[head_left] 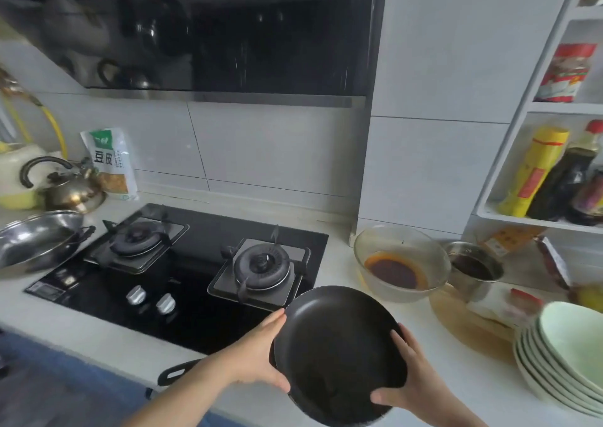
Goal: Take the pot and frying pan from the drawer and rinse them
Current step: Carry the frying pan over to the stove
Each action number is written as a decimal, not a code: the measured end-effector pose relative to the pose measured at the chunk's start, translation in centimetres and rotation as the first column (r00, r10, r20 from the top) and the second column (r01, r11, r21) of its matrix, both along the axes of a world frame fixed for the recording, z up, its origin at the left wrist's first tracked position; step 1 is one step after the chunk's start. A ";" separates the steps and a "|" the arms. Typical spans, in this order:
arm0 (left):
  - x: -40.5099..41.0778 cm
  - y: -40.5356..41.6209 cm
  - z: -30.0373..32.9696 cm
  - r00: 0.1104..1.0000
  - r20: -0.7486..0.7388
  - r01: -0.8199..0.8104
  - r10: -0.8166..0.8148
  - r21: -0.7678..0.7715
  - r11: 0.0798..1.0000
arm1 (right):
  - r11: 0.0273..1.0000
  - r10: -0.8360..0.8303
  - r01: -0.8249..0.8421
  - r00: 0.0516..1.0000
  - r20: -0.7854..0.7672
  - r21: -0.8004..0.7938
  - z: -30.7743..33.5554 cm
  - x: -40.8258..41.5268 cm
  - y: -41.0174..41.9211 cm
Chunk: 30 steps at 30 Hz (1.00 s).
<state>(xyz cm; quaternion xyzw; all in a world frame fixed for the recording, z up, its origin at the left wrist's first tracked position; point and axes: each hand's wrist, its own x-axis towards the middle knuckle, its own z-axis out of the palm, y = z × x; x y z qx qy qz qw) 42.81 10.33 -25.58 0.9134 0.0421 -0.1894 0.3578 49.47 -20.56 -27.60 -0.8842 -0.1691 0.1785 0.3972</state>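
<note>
I hold a black frying pan (336, 348) tilted up over the front edge of the counter, to the right of the hob. My left hand (261, 355) grips its left rim and my right hand (411, 381) grips its lower right rim. A black handle (177, 372) sticks out to the left below my left forearm. A shiny steel pot (39, 237) with a dark side handle sits on the counter at the far left, beside the hob.
A black two-burner gas hob (195, 263) fills the middle of the white counter (342, 231). A glass bowl of dark sauce (401, 263), a small steel cup (473, 266) and stacked green bowls (567, 355) stand right. A kettle (68, 185) sits far left.
</note>
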 end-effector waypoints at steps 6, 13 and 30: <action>2.0 0.9 -3.0 1.000 -0.009 0.014 -0.014 -0.005 1.000 | 0.998 -0.048 0.048 0.999 -0.001 -0.035 -2.0 0.8 1.4; 3.7 1.2 -4.6 0.999 -0.005 0.047 -0.047 0.002 0.999 | 0.994 -0.095 0.093 0.995 -0.028 -0.052 -4.0 1.6 1.8; 6.4 -0.1 -5.9 0.992 0.002 0.126 -0.126 0.037 0.991 | 0.960 -0.191 0.190 0.981 0.017 -0.207 -4.5 3.0 1.1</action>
